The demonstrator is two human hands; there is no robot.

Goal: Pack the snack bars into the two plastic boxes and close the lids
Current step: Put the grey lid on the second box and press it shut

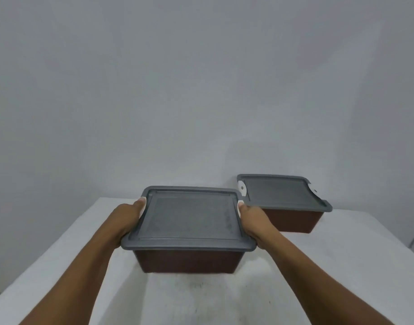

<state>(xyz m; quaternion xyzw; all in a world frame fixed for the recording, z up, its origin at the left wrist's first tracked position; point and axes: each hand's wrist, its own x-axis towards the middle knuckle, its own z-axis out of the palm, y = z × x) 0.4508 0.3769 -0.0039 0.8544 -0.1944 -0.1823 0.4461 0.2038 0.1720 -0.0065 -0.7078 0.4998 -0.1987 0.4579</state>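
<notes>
The left hand and right hand grip the stiff, likely light box by its side rims, thumbs pressing the lid, fingers hidden underneath.

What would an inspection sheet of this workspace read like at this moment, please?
Surface: table under a white cloth, with faint grey smudges toward the near edge.
Job's things: near box, brown, with near lid on; far box to the right rear, with far lid on and a white latch at its left end. No snack bars visible.
Clutter: nothing seen.
Hands: left hand and right hand grip the near box at opposite ends, thumbs at the lid rim.
Cables: nothing seen.
Surroundings: plain pale wall behind the table.
</notes>
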